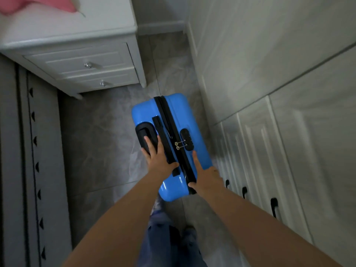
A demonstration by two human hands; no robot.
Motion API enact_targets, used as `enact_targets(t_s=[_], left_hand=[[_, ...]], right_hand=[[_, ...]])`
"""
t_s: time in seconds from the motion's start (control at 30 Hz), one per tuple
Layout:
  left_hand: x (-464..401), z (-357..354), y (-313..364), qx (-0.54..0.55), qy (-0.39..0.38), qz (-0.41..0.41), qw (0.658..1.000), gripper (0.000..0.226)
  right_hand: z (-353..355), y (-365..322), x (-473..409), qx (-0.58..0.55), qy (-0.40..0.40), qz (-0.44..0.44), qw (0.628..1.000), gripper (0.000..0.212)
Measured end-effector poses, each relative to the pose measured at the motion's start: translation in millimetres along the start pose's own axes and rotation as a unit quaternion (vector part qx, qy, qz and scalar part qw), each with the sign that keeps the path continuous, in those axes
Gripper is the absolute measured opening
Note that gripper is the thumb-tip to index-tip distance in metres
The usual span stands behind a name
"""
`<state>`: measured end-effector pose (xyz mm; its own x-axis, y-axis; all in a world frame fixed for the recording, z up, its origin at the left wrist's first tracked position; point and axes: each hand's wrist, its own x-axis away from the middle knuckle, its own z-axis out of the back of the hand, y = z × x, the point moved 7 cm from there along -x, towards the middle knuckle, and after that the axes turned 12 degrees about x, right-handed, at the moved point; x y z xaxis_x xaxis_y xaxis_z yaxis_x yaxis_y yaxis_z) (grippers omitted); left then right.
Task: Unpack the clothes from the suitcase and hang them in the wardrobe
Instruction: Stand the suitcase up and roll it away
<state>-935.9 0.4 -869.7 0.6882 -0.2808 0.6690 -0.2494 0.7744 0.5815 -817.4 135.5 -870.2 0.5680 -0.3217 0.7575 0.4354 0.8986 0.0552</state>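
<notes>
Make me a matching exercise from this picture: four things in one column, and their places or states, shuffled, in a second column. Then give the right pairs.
Things
1. suitcase
2. left hand
3. nightstand
4. wardrobe

Places or states
A. doors closed, to the right of the case
B. white, with two drawers, at upper left
C. blue, zipped shut, upright on the floor
D. resting on the case's black handle

Pairs: 1-C, 2-D, 3-B, 4-A
</notes>
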Motion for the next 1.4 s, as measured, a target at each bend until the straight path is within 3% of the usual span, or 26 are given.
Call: enact_targets(t_s=[0.23, 0.4, 0.57, 0.7, 0.83, 1.03, 1.2, 1.4], left_hand=[[-79.5, 42.2, 56.6, -0.014, -0.028, 0.000, 1.000, 0.119], [-120.1, 66.4, 83.6, -0.020, -0.021, -0.031, 0.999, 0.117], [-135.7, 78.9, 111.2, -0.059, 0.020, -0.059, 0.996, 0.117], [-133.0, 69.4, 130.7, -0.148, -0.002, -0.139, 0.979, 0.115], [-148.1, 62.6, 149.6, -0.164, -0.027, -0.099, 0.981, 0.128], [-195.9, 78.6, 183.1, -0.167, -0.023, -0.051, 0.984, 0.120], [-242.2, 99.6, 205.6, -0.201, 0.020, -0.096, 0.975, 0.119], [-300.4, 139.9, 237.6, -0.234, -0.014, -0.109, 0.966, 0.114]], right_hand=[[68.7, -17.1, -61.2, -0.092, -0.005, -0.028, 0.995, 0.121], [103.1, -19.9, -88.6, -0.135, -0.027, -0.078, 0.987, 0.098], [140.7, -26.6, -109.4, -0.107, -0.005, -0.051, 0.993, 0.085], [163.8, -25.7, -125.9, -0.078, -0.016, -0.049, 0.996, 0.084], [196.9, -31.2, -153.2, -0.040, 0.013, -0.025, 0.999, 0.092], [242.7, -38.1, -180.4, 0.028, 0.008, -0.010, 1.000, 0.084], [281.5, -34.4, -233.4, 0.038, 0.033, -0.022, 0.999, 0.085], [351.4, -37.6, -282.2, 0.023, 0.053, -0.023, 0.998, 0.070]])
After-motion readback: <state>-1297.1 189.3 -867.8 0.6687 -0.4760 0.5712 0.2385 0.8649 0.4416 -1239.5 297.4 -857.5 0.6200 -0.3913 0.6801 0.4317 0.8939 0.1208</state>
